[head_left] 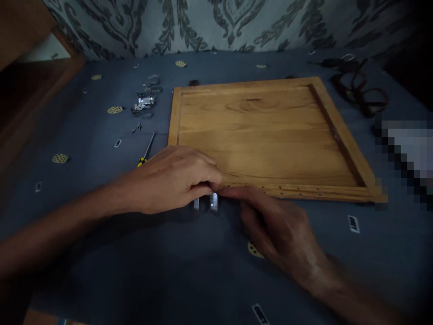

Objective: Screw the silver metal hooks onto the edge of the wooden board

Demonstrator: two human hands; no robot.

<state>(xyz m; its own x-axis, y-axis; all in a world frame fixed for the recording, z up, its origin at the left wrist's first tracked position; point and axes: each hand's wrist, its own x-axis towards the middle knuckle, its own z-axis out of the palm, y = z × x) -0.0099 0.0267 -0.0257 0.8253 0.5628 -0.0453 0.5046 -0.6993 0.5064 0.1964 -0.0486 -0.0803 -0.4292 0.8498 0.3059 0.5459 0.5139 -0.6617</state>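
Note:
A framed wooden panel (264,135) lies flat on the blue patterned cloth, with a row of small dark holes along its near edge. Over the near left part of that edge, my left hand (182,178) is closed, fingertips pinched at a shiny metal piece (214,202) that juts out toward me. My right hand (280,225) has its index finger stretched to the same spot, touching near the left fingertips, while its other fingers curl under. What lies between the fingertips is mostly hidden.
Several metal hinges (145,101) and a few small screws (136,128) lie at the back left. A yellow-and-black screwdriver (142,160) is partly behind my left hand. Dark-framed glasses (368,97) rest at the back right, near a blurred pale object (411,149).

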